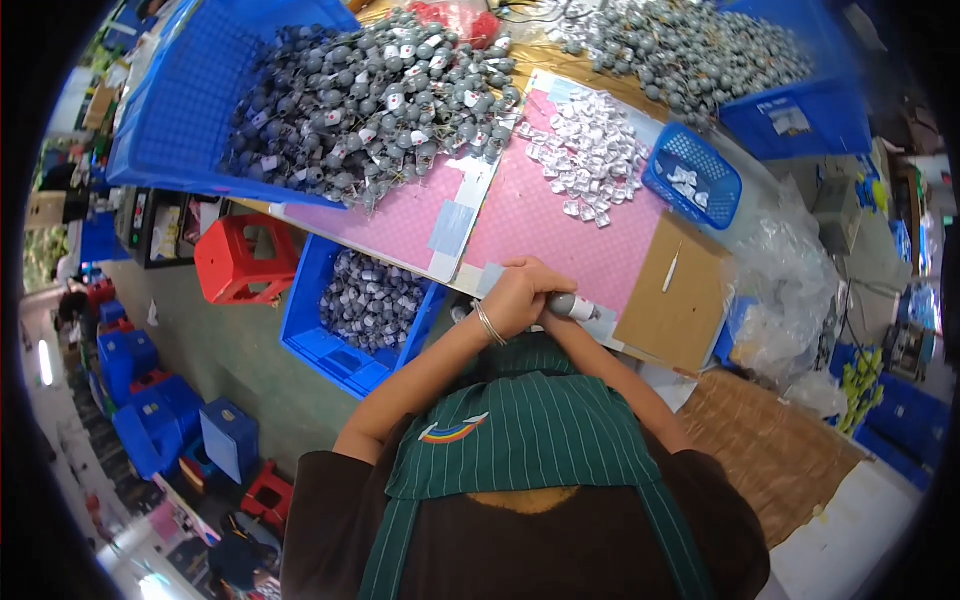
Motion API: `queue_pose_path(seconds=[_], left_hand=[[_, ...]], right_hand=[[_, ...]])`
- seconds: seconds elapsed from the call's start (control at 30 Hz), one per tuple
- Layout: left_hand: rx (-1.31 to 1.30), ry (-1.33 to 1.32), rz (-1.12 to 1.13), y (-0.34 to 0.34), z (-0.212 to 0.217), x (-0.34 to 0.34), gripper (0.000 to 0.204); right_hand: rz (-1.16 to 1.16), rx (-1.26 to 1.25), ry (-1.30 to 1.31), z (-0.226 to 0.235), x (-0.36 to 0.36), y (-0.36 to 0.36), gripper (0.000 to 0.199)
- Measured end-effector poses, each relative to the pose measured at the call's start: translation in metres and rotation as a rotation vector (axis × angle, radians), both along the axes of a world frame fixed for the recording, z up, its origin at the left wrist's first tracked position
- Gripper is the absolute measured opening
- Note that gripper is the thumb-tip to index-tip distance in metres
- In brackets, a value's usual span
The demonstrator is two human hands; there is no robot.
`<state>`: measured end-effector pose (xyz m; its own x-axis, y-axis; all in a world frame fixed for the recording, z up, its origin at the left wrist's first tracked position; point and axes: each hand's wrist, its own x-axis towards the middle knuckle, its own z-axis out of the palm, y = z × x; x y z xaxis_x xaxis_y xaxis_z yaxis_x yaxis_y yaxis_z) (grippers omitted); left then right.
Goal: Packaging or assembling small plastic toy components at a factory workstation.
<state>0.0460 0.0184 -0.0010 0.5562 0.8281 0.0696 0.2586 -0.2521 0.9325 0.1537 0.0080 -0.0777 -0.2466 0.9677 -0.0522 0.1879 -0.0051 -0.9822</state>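
Note:
My two hands meet at the table's near edge, in front of my chest. My left hand (518, 298), with bracelets at the wrist, is closed and its fingers reach across toward the right. Partly hidden beneath them, my right hand (556, 324) is curled around a small grey rounded piece (572, 306) with a pale patch and a dark end. Whether my left fingers hold the same piece or another small part cannot be seen. Beyond the hands, a pile of clear plastic pieces (590, 145) lies on the pink mat (510, 225).
A tipped blue crate (175, 110) spills grey pieces (390, 95) at the left. Another heap (680, 60) lies far right. A blue basket (712, 175) holds clear pieces. A white pen-like tool (673, 270) rests on cardboard (650, 310). Below left are a blue bin (340, 368) and red stool (225, 262).

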Motion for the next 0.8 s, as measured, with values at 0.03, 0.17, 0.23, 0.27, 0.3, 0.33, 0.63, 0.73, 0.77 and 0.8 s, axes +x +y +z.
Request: queue_pose_path(seconds=[0.03,0.17,0.23,0.27,0.3,0.33,0.63,0.73,0.77,0.8], left_hand=[[-0.003,0.001,0.005,0.0,-0.003,0.003,0.031],[0.098,-0.01,-0.11,-0.009,-0.001,-0.003,0.034],[-0.05,-0.06,-0.092,-0.011,0.007,-0.009,0.043],[-0.048,-0.057,-0.088,-0.01,0.007,-0.012,0.043],[-0.171,-0.029,-0.038,-0.009,0.005,-0.016,0.043],[-0.297,-0.004,0.039,-0.01,-0.005,-0.026,0.044],[-0.167,0.71,0.774,-0.007,-0.104,-0.232,0.046],[0.183,0.928,0.771,-0.001,-0.102,-0.271,0.036],[0.18,0.933,0.776,0.008,-0.099,-0.27,0.036],[0.058,0.782,0.865,0.021,-0.099,-0.265,0.033]], right_hand=[[0.026,0.004,-0.004,-0.013,0.008,-0.006,0.032],[0.122,0.031,-0.021,-0.065,0.017,-0.028,0.032],[0.166,0.054,-0.022,-0.088,0.002,-0.033,0.032],[0.191,0.064,-0.026,-0.101,0.004,-0.03,0.032],[0.217,0.074,-0.028,-0.112,0.004,-0.032,0.032],[0.274,-0.153,0.023,-0.057,0.02,-0.026,0.034],[-0.056,-0.328,-0.218,-0.036,0.078,0.021,0.031],[-0.142,-0.409,-0.273,-0.044,0.106,0.029,0.028],[-0.136,-0.41,-0.271,-0.049,0.114,0.033,0.028],[-0.192,-0.425,-0.281,-0.054,0.121,0.036,0.027]])
